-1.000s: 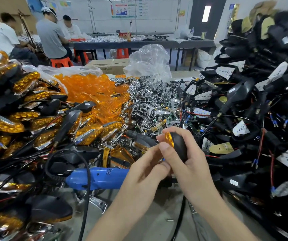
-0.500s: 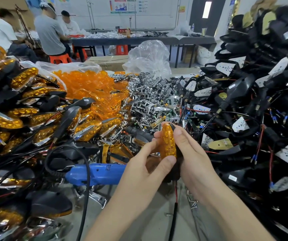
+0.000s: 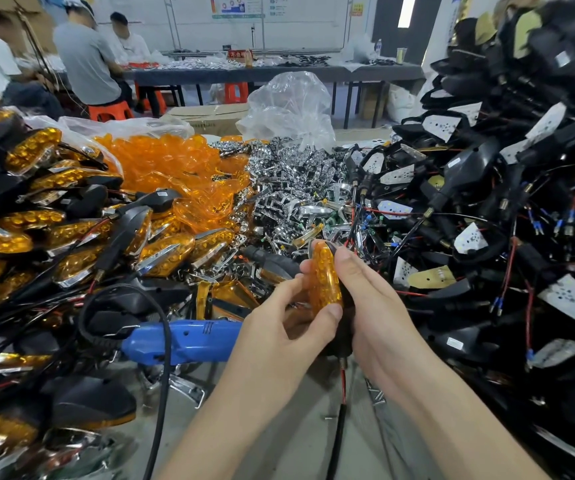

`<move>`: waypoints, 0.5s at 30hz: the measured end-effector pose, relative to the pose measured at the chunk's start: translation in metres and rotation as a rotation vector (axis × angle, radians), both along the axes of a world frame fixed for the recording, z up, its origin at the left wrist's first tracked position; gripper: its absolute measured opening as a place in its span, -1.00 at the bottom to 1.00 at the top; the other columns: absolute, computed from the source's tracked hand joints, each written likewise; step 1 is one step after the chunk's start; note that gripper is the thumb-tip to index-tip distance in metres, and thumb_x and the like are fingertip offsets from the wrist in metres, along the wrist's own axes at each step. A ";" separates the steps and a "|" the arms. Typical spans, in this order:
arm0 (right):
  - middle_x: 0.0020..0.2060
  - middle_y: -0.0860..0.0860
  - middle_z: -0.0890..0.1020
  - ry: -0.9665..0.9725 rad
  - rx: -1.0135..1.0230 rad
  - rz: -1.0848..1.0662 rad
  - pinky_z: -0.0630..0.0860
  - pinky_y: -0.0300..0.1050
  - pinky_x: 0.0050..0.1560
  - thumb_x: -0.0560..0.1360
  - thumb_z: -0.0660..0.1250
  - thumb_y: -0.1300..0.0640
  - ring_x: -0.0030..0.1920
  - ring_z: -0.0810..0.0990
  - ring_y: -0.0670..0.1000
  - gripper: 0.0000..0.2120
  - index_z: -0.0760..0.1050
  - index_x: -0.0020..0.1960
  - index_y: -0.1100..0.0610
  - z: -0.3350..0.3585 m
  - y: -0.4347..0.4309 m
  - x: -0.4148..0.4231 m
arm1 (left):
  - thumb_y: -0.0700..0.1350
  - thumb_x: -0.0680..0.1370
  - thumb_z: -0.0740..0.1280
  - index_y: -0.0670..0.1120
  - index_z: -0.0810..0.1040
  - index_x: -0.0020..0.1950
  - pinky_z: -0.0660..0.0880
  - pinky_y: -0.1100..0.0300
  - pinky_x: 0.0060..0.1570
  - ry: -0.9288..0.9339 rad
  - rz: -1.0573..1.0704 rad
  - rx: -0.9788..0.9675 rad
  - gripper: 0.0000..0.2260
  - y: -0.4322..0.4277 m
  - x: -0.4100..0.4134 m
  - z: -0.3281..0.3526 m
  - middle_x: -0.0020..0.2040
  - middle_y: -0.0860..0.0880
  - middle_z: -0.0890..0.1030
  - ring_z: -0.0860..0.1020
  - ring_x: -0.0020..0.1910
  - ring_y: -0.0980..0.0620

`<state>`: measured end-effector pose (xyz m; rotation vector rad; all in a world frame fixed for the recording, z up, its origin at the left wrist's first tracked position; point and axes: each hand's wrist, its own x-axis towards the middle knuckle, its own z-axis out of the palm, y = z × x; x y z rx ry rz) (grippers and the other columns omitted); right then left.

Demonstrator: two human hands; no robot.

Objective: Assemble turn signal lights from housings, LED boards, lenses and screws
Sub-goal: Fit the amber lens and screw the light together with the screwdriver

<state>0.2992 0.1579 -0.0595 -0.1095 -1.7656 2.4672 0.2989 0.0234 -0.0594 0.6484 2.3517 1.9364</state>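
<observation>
lens (image 3: 324,282) was pinched onto housing (image 3: 343,337) by left hand (image 3: 279,330) and right hand (image 3: 379,306); screwing likely left, finished lights (image 3: 71,237) heaped at 9 o'clock.

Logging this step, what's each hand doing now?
Left hand: holds the turn signal light.
Right hand: holds the same light.
</observation>
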 end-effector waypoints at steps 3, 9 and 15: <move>0.10 0.00 0.74 0.025 0.003 0.025 0.55 0.14 0.34 0.46 0.37 -0.29 0.14 0.70 -0.01 -0.60 0.68 0.20 -0.14 0.001 0.002 0.000 | -0.06 0.55 0.41 0.18 0.52 0.21 0.48 0.49 -0.05 -0.009 0.003 0.001 -0.73 0.000 -0.001 -0.001 0.05 0.37 0.63 0.62 0.04 0.34; -0.02 -0.10 0.74 0.137 0.157 -0.028 0.61 -0.23 0.02 0.32 0.46 -0.27 0.01 0.70 -0.14 -0.64 0.67 0.08 -0.19 0.007 -0.001 0.001 | -0.05 0.57 0.41 0.11 0.52 0.24 0.54 0.39 0.01 0.003 -0.059 0.021 -0.74 -0.002 0.001 0.001 0.10 0.24 0.66 0.64 0.07 0.24; 0.00 -0.09 0.69 0.419 0.387 -0.070 0.51 -0.38 0.01 0.51 0.34 -0.06 0.00 0.66 -0.17 -0.79 0.59 0.12 -0.08 0.008 -0.005 0.008 | 0.11 0.58 0.27 -0.19 0.52 0.29 0.49 -0.11 0.32 -0.399 -0.219 0.570 -0.56 0.001 -0.001 0.006 0.25 -0.26 0.60 0.55 0.29 -0.25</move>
